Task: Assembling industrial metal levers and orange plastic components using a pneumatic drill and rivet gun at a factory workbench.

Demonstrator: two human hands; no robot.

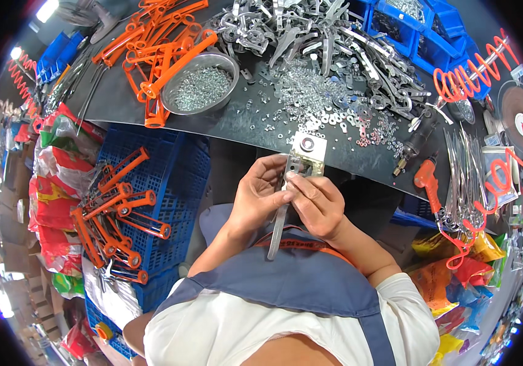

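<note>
Both my hands meet at the table's front edge, over a long flat metal handle [278,230]. My left hand [256,194] is closed around its upper part, with the thumb reaching toward the right thumb. From the other side, my right hand [319,202] pinches the same piece, and its fingertips hide whatever small part may lie between them. The handle's plain end slants down in front of my apron. Just beyond my fingers stands a small metal fixture [308,146] with a pale square face and a dark round centre. Whether the handle touches it I cannot tell.
On the dark table [212,125] lie loose nuts and small fittings [316,91], with piled metal levers [359,49] behind. A steel bowl [203,82] of small parts stands beside orange frames [158,55]. An orange-handled air tool [426,177] and blue crates [167,183] flank me.
</note>
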